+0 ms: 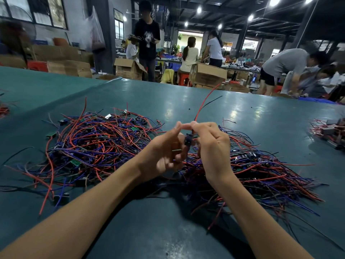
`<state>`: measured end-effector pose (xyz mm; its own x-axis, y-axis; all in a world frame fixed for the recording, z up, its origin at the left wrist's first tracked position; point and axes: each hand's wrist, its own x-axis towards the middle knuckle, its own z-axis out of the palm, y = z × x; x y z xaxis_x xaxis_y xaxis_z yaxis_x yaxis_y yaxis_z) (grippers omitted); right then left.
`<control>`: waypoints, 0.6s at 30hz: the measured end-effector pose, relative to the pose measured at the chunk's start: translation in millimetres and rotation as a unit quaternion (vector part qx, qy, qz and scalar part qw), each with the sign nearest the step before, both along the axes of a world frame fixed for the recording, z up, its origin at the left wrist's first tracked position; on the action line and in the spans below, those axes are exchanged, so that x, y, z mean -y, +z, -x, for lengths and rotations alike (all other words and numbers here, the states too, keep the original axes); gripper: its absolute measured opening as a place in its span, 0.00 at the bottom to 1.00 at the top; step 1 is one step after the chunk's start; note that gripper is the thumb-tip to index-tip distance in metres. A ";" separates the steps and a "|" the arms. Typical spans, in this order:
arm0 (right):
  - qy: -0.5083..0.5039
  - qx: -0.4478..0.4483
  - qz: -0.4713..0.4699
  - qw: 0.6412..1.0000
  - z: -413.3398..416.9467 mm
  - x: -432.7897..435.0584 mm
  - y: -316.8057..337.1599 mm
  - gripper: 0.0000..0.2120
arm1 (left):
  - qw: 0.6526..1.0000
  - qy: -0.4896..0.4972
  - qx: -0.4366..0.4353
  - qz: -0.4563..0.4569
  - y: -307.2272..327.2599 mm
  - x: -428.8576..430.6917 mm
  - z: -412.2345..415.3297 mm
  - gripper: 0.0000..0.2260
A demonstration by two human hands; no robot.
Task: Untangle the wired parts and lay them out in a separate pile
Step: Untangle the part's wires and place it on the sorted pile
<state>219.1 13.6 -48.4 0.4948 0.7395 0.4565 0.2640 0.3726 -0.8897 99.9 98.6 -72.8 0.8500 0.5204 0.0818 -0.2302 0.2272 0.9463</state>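
A tangled heap of red, blue and black wired parts (97, 144) covers the teal table on the left. A second heap of wired parts (261, 171) spreads out on the right. Both my hands are raised between the heaps. My right hand (212, 146) pinches a small dark wired part (188, 141), whose red and black wires (203, 103) stick up and away. My left hand (164, 156) has curled fingers around a small metal-edged piece and meets the right hand at the fingertips.
The teal table (186, 230) has bare surface close to me and beyond the heaps. Smaller bundles of wired parts lie at the far right edge (330, 131) and far left edge (3, 109). People and cardboard boxes (207, 74) stand behind the table.
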 end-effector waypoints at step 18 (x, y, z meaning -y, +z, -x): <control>0.082 0.096 0.096 0.987 10.5 -1.9 -10.0 0.12 | 0.969 0.212 0.123 -0.012 3.2 -9.8 3.1 0.16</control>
